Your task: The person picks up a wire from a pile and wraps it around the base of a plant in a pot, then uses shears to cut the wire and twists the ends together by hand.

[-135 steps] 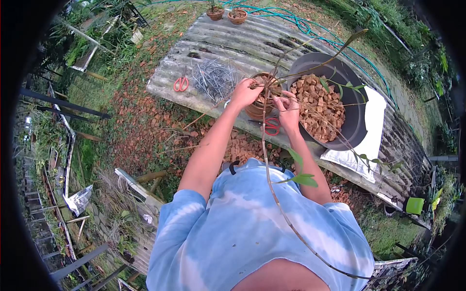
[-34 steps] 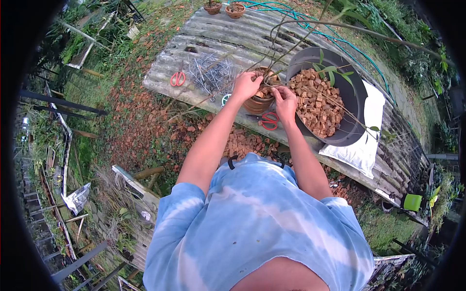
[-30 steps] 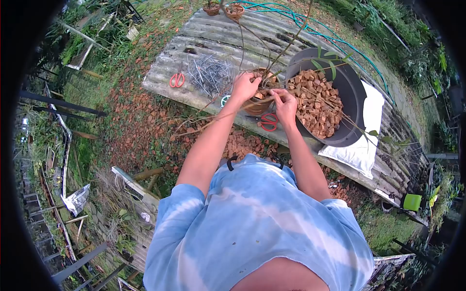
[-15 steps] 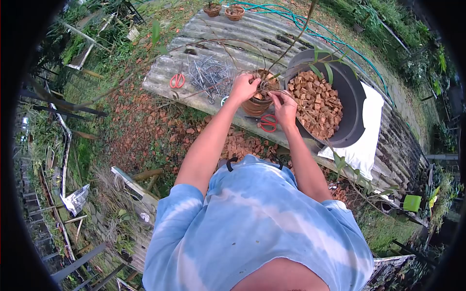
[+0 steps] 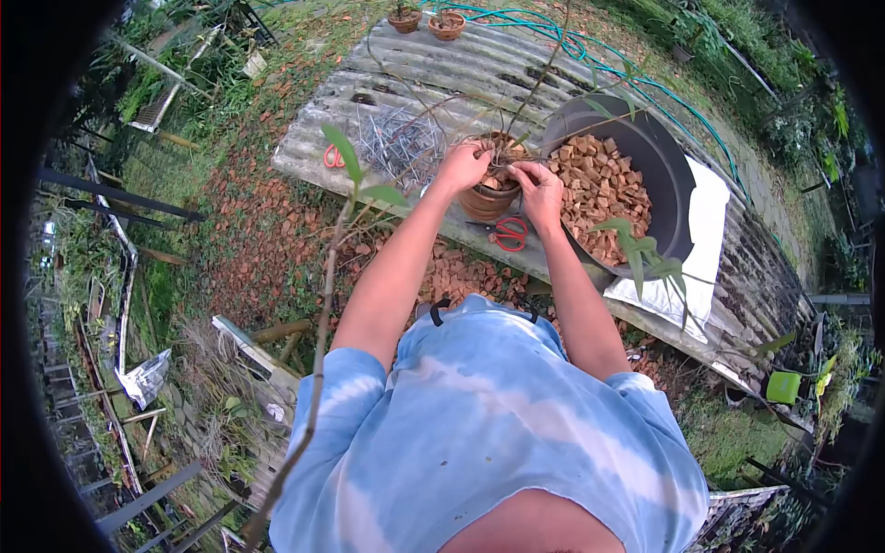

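A clay pot (image 5: pixel 487 203) with a long-stemmed plant (image 5: pixel 539 88) stands near the front edge of the corrugated bench. My left hand (image 5: pixel 466 166) is closed on the plant's base at the pot's left rim. At the right rim my right hand (image 5: pixel 542 194) pinches with thumb and forefinger among the thin stems; what lies between the fingertips is too small to make out. Pale brown chunks show inside the pot. Red-handled scissors (image 5: pixel 510 234) lie just in front of it. Close to the camera, a leafy stem (image 5: pixel 323 341) crosses my left side.
A big dark tub (image 5: pixel 678 221) of brown husk-like chunks (image 5: pixel 599 189) stands right of the pot. Beside it lies a white sack (image 5: pixel 705 212). Metal wire pieces (image 5: pixel 401 143) and another red-handled pair of scissors (image 5: pixel 334 157) lie to the left. Small pots (image 5: pixel 446 26) stand at the far edge.
The plant's long stems have swung round: a leafy one now passes before my left arm, and the upright stem leans further left. Both hands stay at the pot, the right slightly higher.
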### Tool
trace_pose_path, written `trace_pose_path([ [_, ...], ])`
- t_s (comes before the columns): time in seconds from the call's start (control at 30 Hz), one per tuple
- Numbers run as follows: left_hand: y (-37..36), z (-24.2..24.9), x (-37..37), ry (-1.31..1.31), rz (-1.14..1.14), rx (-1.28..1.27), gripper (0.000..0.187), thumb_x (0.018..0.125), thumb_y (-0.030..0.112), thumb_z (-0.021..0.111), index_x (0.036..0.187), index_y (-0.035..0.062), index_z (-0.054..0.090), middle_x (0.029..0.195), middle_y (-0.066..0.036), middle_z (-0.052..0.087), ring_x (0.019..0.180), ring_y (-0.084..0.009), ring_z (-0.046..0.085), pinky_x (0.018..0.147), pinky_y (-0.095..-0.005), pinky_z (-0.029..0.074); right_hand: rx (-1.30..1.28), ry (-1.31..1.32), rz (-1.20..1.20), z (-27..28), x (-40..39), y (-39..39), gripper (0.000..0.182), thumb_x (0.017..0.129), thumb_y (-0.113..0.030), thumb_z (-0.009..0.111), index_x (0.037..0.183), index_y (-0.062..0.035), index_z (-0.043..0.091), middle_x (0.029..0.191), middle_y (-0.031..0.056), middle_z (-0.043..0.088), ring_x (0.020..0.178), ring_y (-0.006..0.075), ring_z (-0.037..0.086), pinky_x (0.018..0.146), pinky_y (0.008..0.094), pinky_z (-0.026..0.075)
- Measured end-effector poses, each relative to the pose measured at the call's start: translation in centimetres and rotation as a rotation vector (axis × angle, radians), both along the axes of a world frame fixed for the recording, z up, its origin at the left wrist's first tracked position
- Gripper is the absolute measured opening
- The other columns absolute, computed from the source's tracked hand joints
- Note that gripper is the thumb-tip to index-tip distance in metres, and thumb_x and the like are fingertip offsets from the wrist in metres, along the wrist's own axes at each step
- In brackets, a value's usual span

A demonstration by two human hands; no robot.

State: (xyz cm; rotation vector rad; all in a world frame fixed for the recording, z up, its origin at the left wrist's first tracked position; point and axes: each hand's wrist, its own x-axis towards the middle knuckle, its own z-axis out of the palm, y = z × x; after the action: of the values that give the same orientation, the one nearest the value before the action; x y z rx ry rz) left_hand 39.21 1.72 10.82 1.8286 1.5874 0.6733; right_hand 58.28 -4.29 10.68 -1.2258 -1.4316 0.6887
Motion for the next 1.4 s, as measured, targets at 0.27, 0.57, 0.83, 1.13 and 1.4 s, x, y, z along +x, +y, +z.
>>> trace_pose_path([
  [0.27, -0.2, -0.1, 0.1, 0.029, -0.014, 0.083, 0.034, 0.097, 0.034, 0.057, 0.119, 0.0118, 0.072, 0.124, -0.017, 0.069, 0.123, -0.0335, 0.059, 0.107, -0.0441, 0.045, 0.046, -0.035, -0.058, 0.1, -0.7, -0.6, 0.01, 0.087, -0.008, 0.079, 0.094, -0.0019, 0.077, 0.086, 0.0103, 0.072, 0.075, 0.0211, 0.068, 0.071, 0.0329, 0.053],
  [0.57, -1.1, 3.8, 1.2, -0.169, 0.089, -0.182, 0.037, 0.093, 0.035, 0.063, 0.119, 0.01, 0.073, 0.116, -0.018, 0.072, 0.115, -0.029, 0.066, 0.101, -0.0406, 0.049, 0.118, -0.276, -0.113, -0.1, -0.2, -0.8, 0.014, 0.088, -0.013, 0.078, 0.098, -0.0047, 0.076, 0.091, 0.0129, 0.074, 0.084, 0.0288, 0.071, 0.076, 0.037, 0.054],
  [0.83, -0.3, 2.1, 1.6, -0.118, 0.123, -0.115, 0.056, 0.088, 0.061, 0.066, 0.111, 0.0115, 0.077, 0.108, -0.015, 0.075, 0.106, -0.0325, 0.069, 0.098, -0.042, 0.05, 0.015, -0.442, -0.062, 1.9, 0.5, -1.5, 0.016, 0.09, -0.016, 0.075, 0.1, -0.0038, 0.077, 0.092, 0.0148, 0.075, 0.084, 0.0302, 0.072, 0.079, 0.0387, 0.055],
  [1.13, -0.9, 4.3, 1.3, -0.051, 0.133, -0.194, 0.052, 0.092, 0.056, 0.062, 0.112, 0.0105, 0.077, 0.109, -0.02, 0.074, 0.11, -0.0413, 0.067, 0.099, -0.0463, 0.051, -0.092, -0.242, -0.017, 1.4, 0.4, -1.2, 0.015, 0.09, -0.013, 0.072, 0.099, -0.0017, 0.078, 0.098, 0.0168, 0.075, 0.091, 0.0309, 0.072, 0.082, 0.037, 0.055],
  [1.4, -2.1, 6.6, 0.8, 0.007, 0.03, -0.16, 0.059, 0.096, 0.059, 0.057, 0.117, 0.007, 0.073, 0.113, -0.021, 0.073, 0.111, -0.0366, 0.069, 0.095, -0.0436, 0.052, -0.082, -0.205, 0.084, 1.0, 1.1, 0.4, 0.014, 0.088, -0.01, 0.076, 0.099, -0.0005, 0.078, 0.088, 0.0096, 0.075, 0.071, 0.0184, 0.067, 0.066, 0.0312, 0.053],
])
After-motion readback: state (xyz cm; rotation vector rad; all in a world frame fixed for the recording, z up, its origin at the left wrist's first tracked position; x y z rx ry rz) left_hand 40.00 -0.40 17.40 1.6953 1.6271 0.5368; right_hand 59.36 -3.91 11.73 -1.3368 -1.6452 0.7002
